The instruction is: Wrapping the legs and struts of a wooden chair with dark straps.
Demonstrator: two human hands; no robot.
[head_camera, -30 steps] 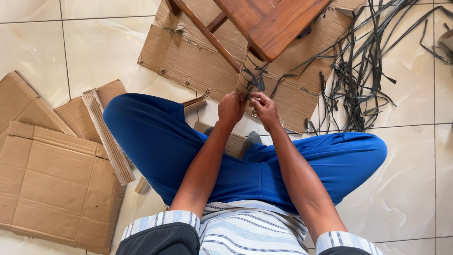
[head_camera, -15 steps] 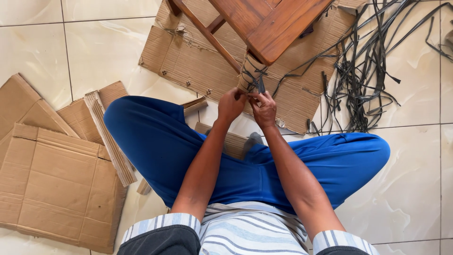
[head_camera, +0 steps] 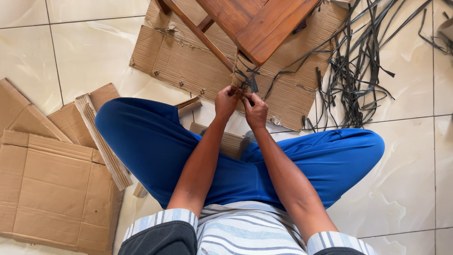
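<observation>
While the person sits cross-legged on the tiled floor, two hands work together at one leg of a wooden chair. The left hand and the right hand touch each other, and both have the fingers closed in a pinch on one dark strap. This strap is wound around the cardboard wrap that covers the chair leg, just below the corner of the seat. The strap ends hang loose beside the fingers.

One big cardboard sheet lies under the chair, near the far edge of the floor. One pile of dark straps lies spread at the far right corner of the floor, well apart from the hands; the straps are too many and too tangled to count. At the left edge of the floor lies one large flattened cardboard box, with about three smaller cardboard pieces beside it. One more small cardboard piece shows between the person's knees, just below the hands. The two legs wear blue trousers, and the shirt is striped.
</observation>
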